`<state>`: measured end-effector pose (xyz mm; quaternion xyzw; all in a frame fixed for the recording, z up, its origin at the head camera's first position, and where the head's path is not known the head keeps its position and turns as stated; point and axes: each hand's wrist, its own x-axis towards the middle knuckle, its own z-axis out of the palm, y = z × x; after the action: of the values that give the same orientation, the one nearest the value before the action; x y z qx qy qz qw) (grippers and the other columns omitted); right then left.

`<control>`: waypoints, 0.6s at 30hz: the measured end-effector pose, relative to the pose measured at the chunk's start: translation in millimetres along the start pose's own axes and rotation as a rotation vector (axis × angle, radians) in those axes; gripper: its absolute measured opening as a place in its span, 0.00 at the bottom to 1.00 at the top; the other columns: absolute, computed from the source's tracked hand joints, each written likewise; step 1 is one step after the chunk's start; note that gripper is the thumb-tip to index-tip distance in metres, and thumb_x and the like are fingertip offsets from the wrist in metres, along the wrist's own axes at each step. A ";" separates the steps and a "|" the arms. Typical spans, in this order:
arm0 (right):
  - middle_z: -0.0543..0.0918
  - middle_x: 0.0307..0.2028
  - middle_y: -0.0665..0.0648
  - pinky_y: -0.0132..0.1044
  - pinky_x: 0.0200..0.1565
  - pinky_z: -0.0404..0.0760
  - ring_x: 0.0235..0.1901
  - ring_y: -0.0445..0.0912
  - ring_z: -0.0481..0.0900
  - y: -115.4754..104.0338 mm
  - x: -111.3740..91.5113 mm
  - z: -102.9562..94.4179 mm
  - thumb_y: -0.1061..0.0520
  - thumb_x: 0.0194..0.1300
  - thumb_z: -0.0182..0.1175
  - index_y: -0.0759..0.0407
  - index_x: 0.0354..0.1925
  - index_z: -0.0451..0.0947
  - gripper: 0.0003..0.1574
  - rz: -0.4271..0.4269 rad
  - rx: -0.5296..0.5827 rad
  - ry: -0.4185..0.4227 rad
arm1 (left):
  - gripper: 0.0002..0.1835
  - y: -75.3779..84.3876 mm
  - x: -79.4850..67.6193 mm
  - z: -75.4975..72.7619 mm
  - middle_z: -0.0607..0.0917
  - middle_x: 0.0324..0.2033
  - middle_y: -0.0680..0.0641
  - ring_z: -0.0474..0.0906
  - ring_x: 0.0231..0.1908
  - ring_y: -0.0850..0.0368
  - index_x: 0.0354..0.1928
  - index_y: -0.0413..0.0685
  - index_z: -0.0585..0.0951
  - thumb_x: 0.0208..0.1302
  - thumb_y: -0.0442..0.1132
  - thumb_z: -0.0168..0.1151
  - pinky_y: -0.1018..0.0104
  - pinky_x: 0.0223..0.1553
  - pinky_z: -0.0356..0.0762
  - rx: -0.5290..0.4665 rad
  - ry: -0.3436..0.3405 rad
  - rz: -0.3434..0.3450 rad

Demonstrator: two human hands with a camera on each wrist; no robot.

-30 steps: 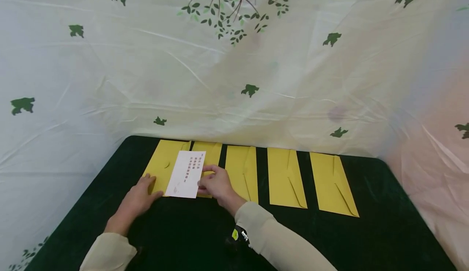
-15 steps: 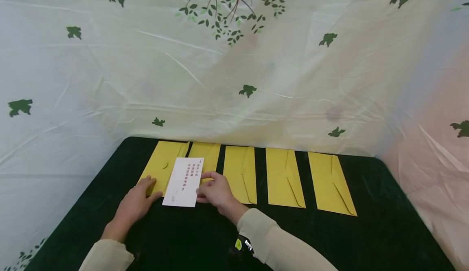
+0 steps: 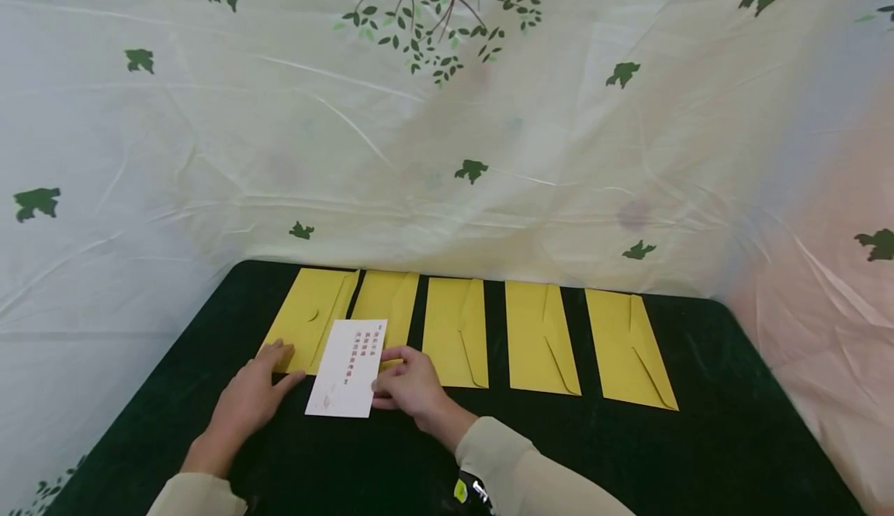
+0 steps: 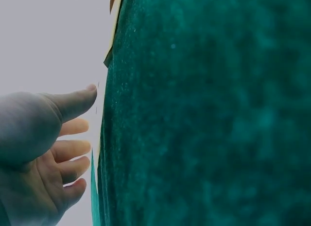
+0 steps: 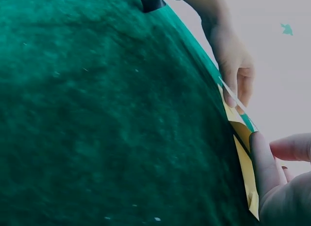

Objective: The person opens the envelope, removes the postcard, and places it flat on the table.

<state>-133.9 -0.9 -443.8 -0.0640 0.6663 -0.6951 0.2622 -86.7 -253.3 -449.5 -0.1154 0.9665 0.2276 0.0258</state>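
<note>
**White card pinched over the front of two yellow envelopes**

The white card has its long axis running from just past 12 to just past 6 o'clock, with red print columns along it. Its far end overlaps the leftmost envelope and the second envelope; its near end is over the dark green counter. Between 3 and 4 o'clock, the right hand pinches the card's right edge in its fingers. Between 8 and 9, the left hand touches the leftmost envelope, fingers slightly spread, thumb apart. Three more envelopes lie toward 3 o'clock.
</note>
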 end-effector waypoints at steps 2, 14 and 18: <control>0.84 0.36 0.60 0.42 0.37 0.87 0.33 0.48 0.86 2.3 -3.0 0.1 0.72 0.64 0.62 0.62 0.57 0.72 0.24 0.004 0.008 -0.006 | 0.37 0.1 -1.6 0.5 0.60 0.71 0.27 0.56 0.68 0.25 0.71 0.34 0.66 0.71 0.52 0.62 0.25 0.63 0.57 -0.004 0.003 -0.002; 0.83 0.35 0.61 0.42 0.37 0.88 0.33 0.49 0.86 10.5 -20.3 0.3 0.73 0.62 0.62 0.63 0.58 0.72 0.26 0.046 0.016 -0.009 | 0.37 7.2 -7.7 2.3 0.60 0.72 0.27 0.57 0.69 0.27 0.72 0.35 0.66 0.71 0.52 0.62 0.27 0.63 0.57 0.001 0.031 0.020; 0.83 0.35 0.61 0.43 0.37 0.88 0.33 0.49 0.86 13.0 -25.0 -1.4 0.73 0.62 0.62 0.63 0.58 0.71 0.27 0.055 0.016 -0.016 | 0.37 8.3 -9.5 3.3 0.60 0.72 0.28 0.57 0.70 0.28 0.72 0.36 0.66 0.71 0.53 0.61 0.28 0.64 0.57 0.006 0.036 0.028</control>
<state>-109.6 12.0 -449.8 -0.0494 0.6602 -0.6922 0.2872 -79.4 -242.6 -447.9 -0.1057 0.9690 0.2230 0.0057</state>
